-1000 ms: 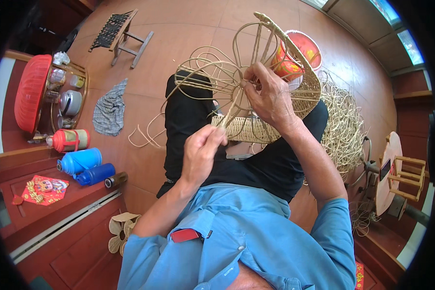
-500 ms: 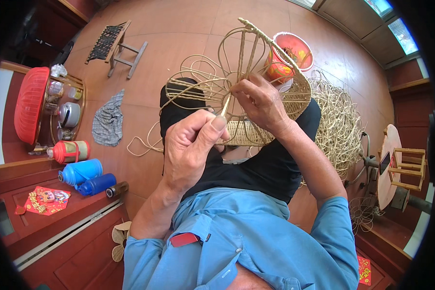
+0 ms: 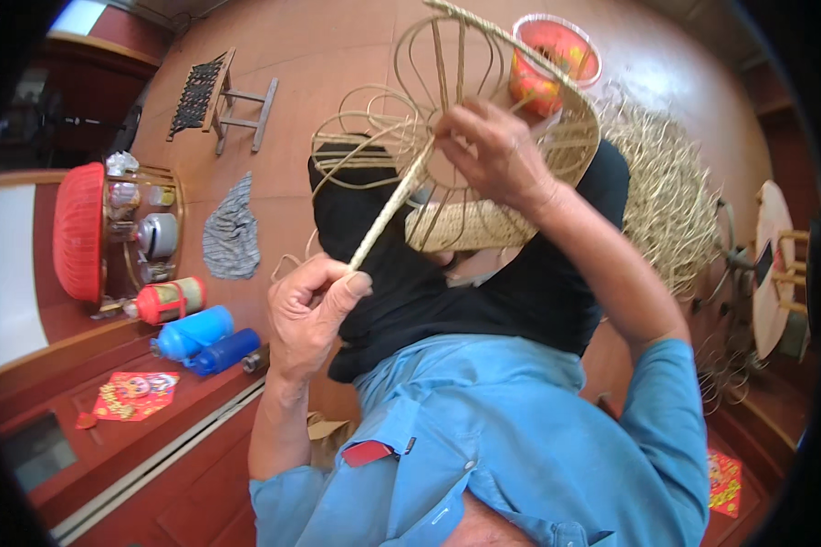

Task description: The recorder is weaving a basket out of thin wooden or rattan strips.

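Note:
A partly woven cane piece (image 3: 465,228) rests over my knees, with looped bare spokes (image 3: 440,64) meeting near its middle and a braided band along the upper right edge. My left hand (image 3: 310,314), low and left of it, pinches a pale straw cord (image 3: 383,219) between thumb and fingers; the cord runs taut up to the hub. My right hand (image 3: 493,155) has its fingers closed at the hub, where the cord meets the spokes; their tips are partly hidden.
A red bucket (image 3: 552,64) and heaped straw strands (image 3: 666,210) lie right. A wooden stool (image 3: 237,100), grey cloth (image 3: 230,237), red cover (image 3: 77,228), kettle (image 3: 158,232) and flasks (image 3: 196,333) are left. A round wooden board on metal (image 3: 768,273) stands far right.
My left hand has drawn down and left, lengthening the visible run of cord between my hands. My right hand stays at the hub. The whole view has shifted slightly.

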The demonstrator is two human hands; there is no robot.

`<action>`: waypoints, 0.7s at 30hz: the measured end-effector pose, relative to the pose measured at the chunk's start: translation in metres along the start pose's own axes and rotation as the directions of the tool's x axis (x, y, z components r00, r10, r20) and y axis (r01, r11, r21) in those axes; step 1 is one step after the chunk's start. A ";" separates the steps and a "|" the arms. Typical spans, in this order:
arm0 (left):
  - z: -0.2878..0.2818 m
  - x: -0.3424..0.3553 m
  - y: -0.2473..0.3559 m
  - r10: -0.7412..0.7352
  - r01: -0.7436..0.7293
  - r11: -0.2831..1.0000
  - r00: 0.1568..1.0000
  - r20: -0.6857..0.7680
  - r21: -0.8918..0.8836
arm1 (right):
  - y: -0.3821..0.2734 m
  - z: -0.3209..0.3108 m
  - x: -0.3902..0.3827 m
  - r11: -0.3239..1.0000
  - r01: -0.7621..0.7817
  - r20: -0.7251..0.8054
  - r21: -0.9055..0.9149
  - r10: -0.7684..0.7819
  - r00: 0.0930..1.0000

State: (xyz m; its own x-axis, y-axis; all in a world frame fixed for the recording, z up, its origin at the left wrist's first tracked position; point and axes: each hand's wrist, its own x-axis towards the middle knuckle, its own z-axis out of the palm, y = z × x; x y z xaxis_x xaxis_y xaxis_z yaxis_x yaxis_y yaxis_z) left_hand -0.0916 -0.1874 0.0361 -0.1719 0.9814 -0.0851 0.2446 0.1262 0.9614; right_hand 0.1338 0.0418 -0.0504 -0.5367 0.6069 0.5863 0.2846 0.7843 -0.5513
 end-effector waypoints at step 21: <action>-0.152 -0.118 -0.176 -0.272 0.413 0.188 0.894 -0.357 0.891 | 0.004 0.011 0.002 0.997 -0.083 -0.017 0.004 0.083 0.996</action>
State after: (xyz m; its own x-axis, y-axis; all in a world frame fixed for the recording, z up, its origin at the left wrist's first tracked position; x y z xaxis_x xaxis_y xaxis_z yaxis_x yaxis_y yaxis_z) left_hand -0.2596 -0.3474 -0.0829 -0.5605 0.7913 -0.2443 0.8254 0.5577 -0.0873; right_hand 0.1248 0.0446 -0.0580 -0.4978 0.6721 0.5481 0.3250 0.7305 -0.6006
